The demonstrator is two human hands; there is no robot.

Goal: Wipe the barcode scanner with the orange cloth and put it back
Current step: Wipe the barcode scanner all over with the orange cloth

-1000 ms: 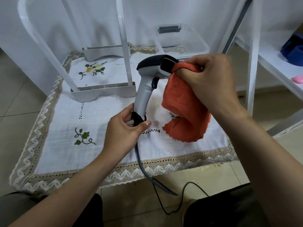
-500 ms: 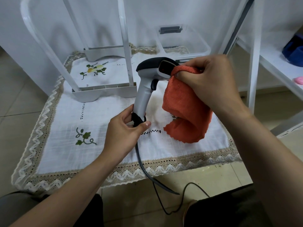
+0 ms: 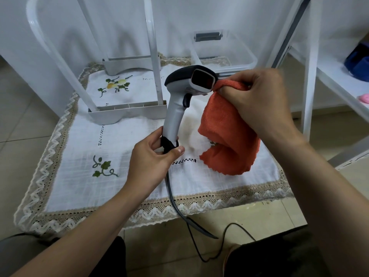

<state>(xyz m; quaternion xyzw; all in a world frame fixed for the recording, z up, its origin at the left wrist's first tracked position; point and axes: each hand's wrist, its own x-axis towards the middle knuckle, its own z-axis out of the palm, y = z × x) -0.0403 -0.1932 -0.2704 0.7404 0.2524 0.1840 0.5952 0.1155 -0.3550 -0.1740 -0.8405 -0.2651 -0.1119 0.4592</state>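
While the left hand (image 3: pixel 153 158) grips the upright barcode scanner (image 3: pixel 180 102) by its handle above the worktop (image 3: pixel 79 148), the right hand (image 3: pixel 257 96) pinches the orange cloth (image 3: pixel 225 132) against its window edge.

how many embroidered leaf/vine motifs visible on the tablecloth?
3. One with yellow fruit at the far left, one green vine near left beside the left hand, one mostly hidden under the orange cloth. More may be covered.

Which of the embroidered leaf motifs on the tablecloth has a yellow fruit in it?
The far motif, beside the white stand's leg, has it. The near motif, left of the left hand, is green leaves only.
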